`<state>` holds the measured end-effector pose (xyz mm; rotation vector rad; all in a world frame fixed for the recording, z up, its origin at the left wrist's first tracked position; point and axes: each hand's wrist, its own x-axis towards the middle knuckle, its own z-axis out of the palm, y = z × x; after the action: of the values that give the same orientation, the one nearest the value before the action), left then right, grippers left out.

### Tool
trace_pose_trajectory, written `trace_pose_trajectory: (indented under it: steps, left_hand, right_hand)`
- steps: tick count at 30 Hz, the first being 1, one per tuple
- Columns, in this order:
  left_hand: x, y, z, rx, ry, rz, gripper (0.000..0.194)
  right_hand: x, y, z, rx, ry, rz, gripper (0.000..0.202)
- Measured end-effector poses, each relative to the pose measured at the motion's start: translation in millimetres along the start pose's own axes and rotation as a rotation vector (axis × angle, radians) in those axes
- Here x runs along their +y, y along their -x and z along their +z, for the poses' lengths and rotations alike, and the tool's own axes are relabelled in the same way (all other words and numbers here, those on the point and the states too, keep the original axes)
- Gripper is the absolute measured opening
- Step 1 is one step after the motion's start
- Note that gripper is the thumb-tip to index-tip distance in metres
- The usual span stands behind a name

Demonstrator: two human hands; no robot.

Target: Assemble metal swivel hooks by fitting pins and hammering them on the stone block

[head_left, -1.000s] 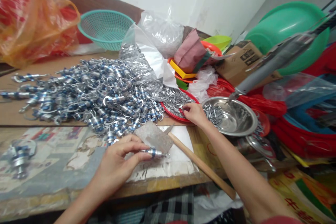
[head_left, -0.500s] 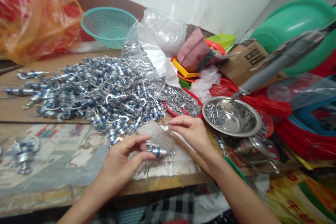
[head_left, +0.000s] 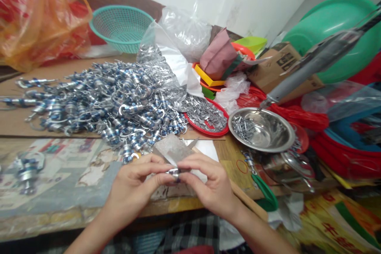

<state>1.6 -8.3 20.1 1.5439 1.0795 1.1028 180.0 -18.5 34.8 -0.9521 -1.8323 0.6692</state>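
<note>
a left hand (head_left: 133, 184) and a right hand (head_left: 212, 182) pinch opposite ends of one small silver-and-blue metal part (head_left: 174, 173), directly between their fingertips, equally near both, its long axis seemingly running left to right.

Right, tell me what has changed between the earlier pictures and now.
The right hand has left the red tray, moving leftward and nearer the body, and now also grips the small metal part; whether it brought anything is unclear. The left hand kept its hold. The heap of metal parts and the steel bowl stayed put.
</note>
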Motion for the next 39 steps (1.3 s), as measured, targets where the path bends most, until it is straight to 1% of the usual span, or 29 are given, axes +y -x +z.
trace_pose_trajectory:
  steps: [2, 3, 6, 8, 10, 12, 14, 16, 17, 19, 22, 23, 26, 29, 31, 33, 35, 36, 37, 39]
  left_hand:
    - [0, 1, -1.8, 0.008, 0.030, -0.047, 0.012]
    - [0, 2, -2.4, 0.010, 0.038, -0.058, 0.011]
    - [2, 3, -2.8, -0.007, 0.014, -0.059, 0.009]
    - [5, 4, -2.2, -0.020, -0.030, -0.049, 0.008]
    - [9, 5, -1.6, -0.015, -0.077, -0.036, 0.008]
    - [12, 4, -1.8, -0.015, -0.108, -0.010, 0.009]
    - [13, 2, -2.7, -0.026, -0.109, 0.017, 0.010]
    - [14, 1, -3.4, -0.048, -0.082, 0.006, 0.011]
    - [14, 0, -3.4, -0.062, -0.063, -0.031, 0.011]
    - [14, 0, -1.9, -0.068, -0.010, -0.148, 0.012]
    - [13, 3, 3.2, -0.027, 0.141, -0.325, 0.014]
    - [12, 5, 5.1, -0.013, 0.209, -0.369, 0.019]
    - [10, 8, 9.5, 0.013, 0.351, -0.455, 0.044]
    - [7, 10, 11.2, 0.067, 0.339, -0.465, 0.055]
    - [6, 9, 11.4, 0.081, 0.335, -0.466, 0.062]
    - [4, 6, 11.8, 0.062, 0.355, -0.466, 0.067]
    - [4, 3, 12.6, 0.025, 0.368, -0.461, 0.065]
    - [3, 2, 13.2, 0.005, 0.367, -0.460, 0.063]
    - [3, 1, 13.6, -0.012, 0.363, -0.461, 0.061]
    - [2, -2, 14.0, -0.040, 0.355, -0.469, 0.057]
  right_hand:
    - [2, 8, 0, 0.011, 0.081, -0.115, 0.031]
    - [4, 12, -1, 0.000, 0.137, -0.183, 0.034]
    - [8, 19, -4, -0.039, 0.308, -0.386, 0.032]
    - [8, 20, -7, -0.066, 0.374, -0.487, 0.028]
    - [6, 18, -11, -0.109, 0.401, -0.557, 0.024]
    - [3, 15, -14, -0.128, 0.414, -0.572, 0.023]
    - [1, 14, -14, -0.102, 0.413, -0.539, 0.024]
    - [1, 14, -13, -0.077, 0.388, -0.465, 0.028]
    - [2, 14, -11, -0.067, 0.359, -0.418, 0.030]
    - [4, 15, -8, -0.046, 0.276, -0.325, 0.031]
    - [4, 15, -2, 0.007, 0.148, -0.218, 0.026]
    - [4, 15, -1, 0.026, 0.118, -0.189, 0.024]
    - [1, 14, 1, 0.043, 0.065, -0.089, 0.016]
    - [4, 4, -4, -0.056, 0.047, 0.041, 0.007]
    - [13, -11, -9, -0.071, 0.134, 0.117, 0.007]
    - [27, -31, -14, -0.099, 0.382, 0.217, 0.013]
    - [43, -51, -16, -0.186, 0.647, 0.331, 0.015]
    - [50, -60, -15, -0.246, 0.732, 0.374, 0.016]
    - [56, -68, -14, -0.292, 0.778, 0.397, 0.018]
    - [66, -78, -8, -0.324, 0.789, 0.398, 0.022]
